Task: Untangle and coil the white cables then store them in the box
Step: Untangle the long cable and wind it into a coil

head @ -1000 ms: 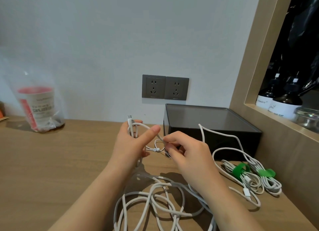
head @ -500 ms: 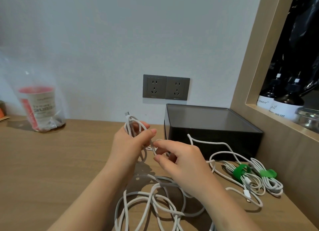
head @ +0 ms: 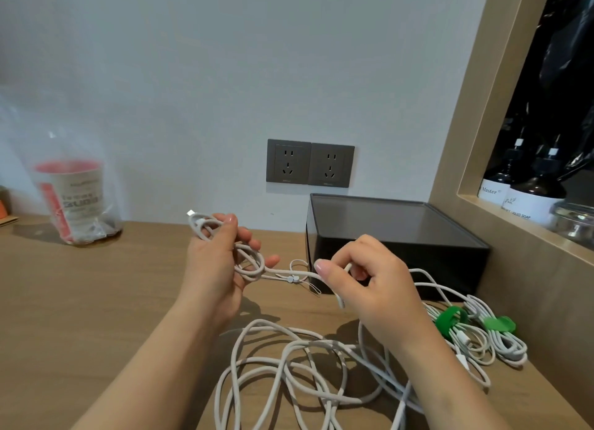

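Observation:
My left hand (head: pixel 213 262) holds a small coil of white cable (head: pixel 247 262) above the wooden desk, with the plug end (head: pixel 192 213) sticking out at its top. My right hand (head: pixel 369 278) pinches the same cable a short way to the right, so a taut stretch with a small white slider (head: pixel 291 279) runs between the hands. More loose white cable (head: pixel 289 365) lies tangled on the desk below my wrists. The black box (head: pixel 398 243) stands behind my right hand, its lid on.
Two coiled white cables bound with green ties (head: pixel 450 320) lie right of my right hand, by the wooden shelf wall (head: pixel 501 236). A cup in a clear plastic bag (head: pixel 72 198) stands far left. Grey wall sockets (head: pixel 310 162) sit above the box. Dark bottles (head: pixel 527 191) fill the shelf.
My hands have drawn apart, the right moving rightward along the cable. The stretch of cable between them is now longer and taut, and the left hand's coil sits lower.

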